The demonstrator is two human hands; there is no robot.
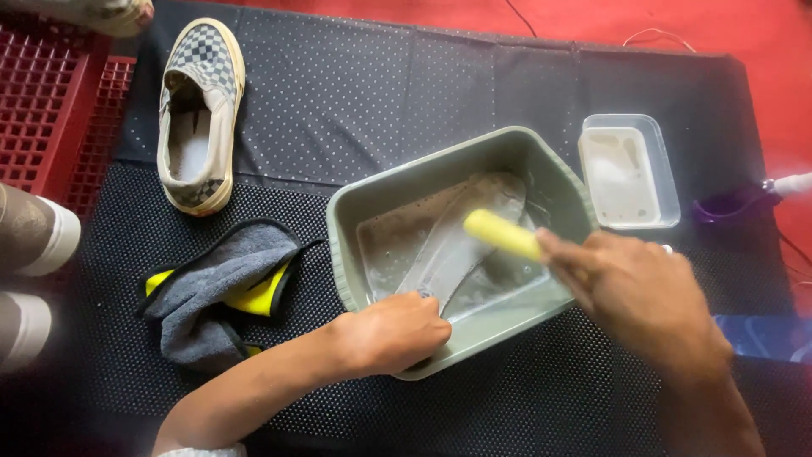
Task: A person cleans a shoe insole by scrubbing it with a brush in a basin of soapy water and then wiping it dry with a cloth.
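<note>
A grey-green plastic basin (pixel 364 190) holds soapy water and a pale shoe insole (pixel 461 241) lying lengthwise in it. My left hand (pixel 393 334) rests on the basin's near rim and pins the near end of the insole. My right hand (pixel 639 292) is closed around a yellow brush handle (pixel 501 233), which reaches over the insole's middle. The brush's bristles are hidden from view.
A checkered slip-on shoe (pixel 199 114) lies at the back left on a dark dotted mat (pixel 381 85). A grey and yellow cloth (pixel 224 288) sits left of the basin. A small clear tub (pixel 628 172) stands right of it, a red crate (pixel 46 101) at far left.
</note>
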